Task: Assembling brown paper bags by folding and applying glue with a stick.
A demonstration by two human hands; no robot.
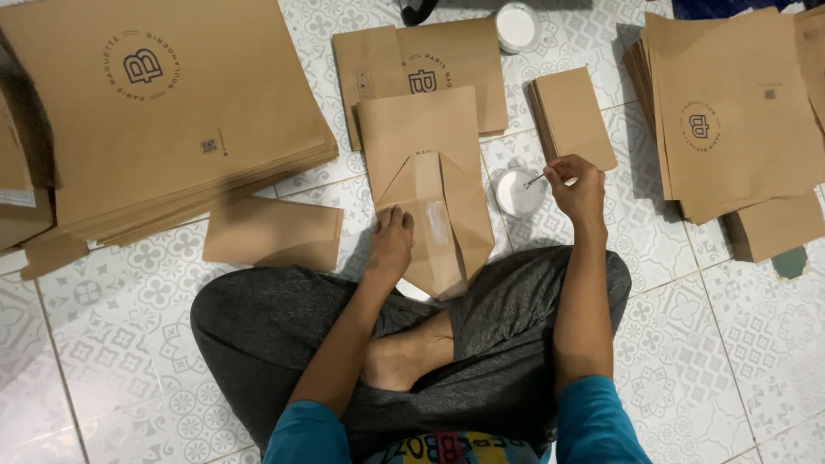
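A half-folded brown paper bag (pixel 427 185) lies on the tiled floor in front of my crossed legs, its bottom flaps opened into a diamond with a white glue smear. My left hand (pixel 391 243) presses flat on the bag's lower left flap. My right hand (pixel 576 186) pinches a thin stick whose tip dips into a small round tub of white glue (pixel 517 192) just right of the bag.
A tall stack of printed brown sheets (pixel 163 112) sits at the left, another stack (pixel 730 112) at the right. Small brown card inserts (pixel 574 116) lie by the glue, a loose folded piece (pixel 273 234) at the left, a second white tub (pixel 516 26) at the top.
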